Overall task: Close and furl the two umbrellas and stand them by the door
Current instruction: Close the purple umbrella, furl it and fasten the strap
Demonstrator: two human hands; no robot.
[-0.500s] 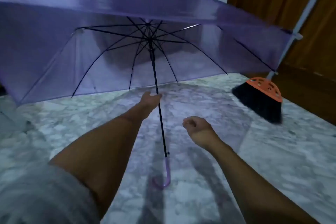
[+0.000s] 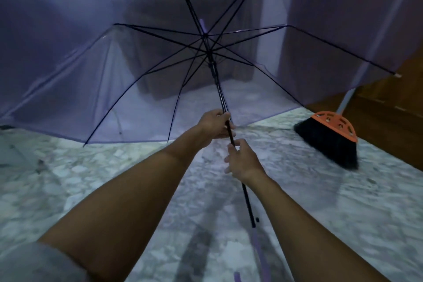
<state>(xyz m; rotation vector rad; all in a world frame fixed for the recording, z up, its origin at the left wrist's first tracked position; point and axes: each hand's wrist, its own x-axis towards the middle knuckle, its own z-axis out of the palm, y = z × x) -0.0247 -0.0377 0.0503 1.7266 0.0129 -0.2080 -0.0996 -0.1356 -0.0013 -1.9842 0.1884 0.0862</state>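
An open, see-through purple umbrella (image 2: 87, 89) fills the upper view, its canopy spread on black ribs. Its black shaft (image 2: 248, 204) slants down to a purple crook handle (image 2: 259, 256) near the bottom edge. My left hand (image 2: 214, 125) grips the shaft just below the canopy. My right hand (image 2: 243, 160) holds the shaft right beneath the left, fingers curled round it. A second, clear umbrella (image 2: 20, 155) shows faintly on the floor at the far left, partly hidden by the purple canopy.
A broom (image 2: 329, 139) with black bristles and an orange head leans at the right against a wooden door or cabinet (image 2: 389, 107). Marble-patterned floor (image 2: 114, 178) stretches below. Dark furniture shows dimly through the canopy.
The umbrella has been tilted and raised towards me, its canopy now filling the upper view. My right hand, free before, has come up and taken hold of the shaft under the left.
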